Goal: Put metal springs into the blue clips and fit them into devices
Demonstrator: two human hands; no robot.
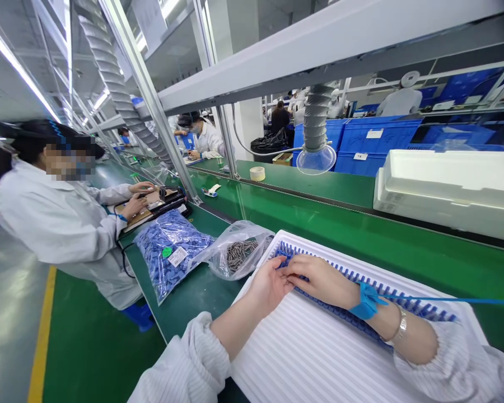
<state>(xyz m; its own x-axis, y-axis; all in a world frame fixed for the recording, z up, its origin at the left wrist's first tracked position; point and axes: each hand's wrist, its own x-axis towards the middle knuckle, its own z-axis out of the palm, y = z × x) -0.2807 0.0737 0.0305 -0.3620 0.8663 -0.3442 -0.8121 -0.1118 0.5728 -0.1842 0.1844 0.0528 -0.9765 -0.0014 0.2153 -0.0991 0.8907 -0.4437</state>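
Note:
My left hand (269, 286) is turned palm up, its fingers curled, over the left end of a white ribbed foam tray (319, 358). The fingertips of my right hand (321, 281) are pinched together and meet the left palm and fingers. Whatever lies between the two hands is too small and covered to make out. Under and beside my right hand, rows of small blue parts (420, 305) stand upright along the tray's far side. Just left of the tray, an open clear plastic bag (210, 258) holds a heap of small metal pins (240, 254).
A sealed bag of blue parts (172, 249) lies left on the green bench (340, 224). A co-worker (63, 218) works at the left. White foam boxes (449, 190) stand at back right, near a clear suction hood (316, 159) and a tape roll (257, 174). A blue wrist cord (453, 300) trails right.

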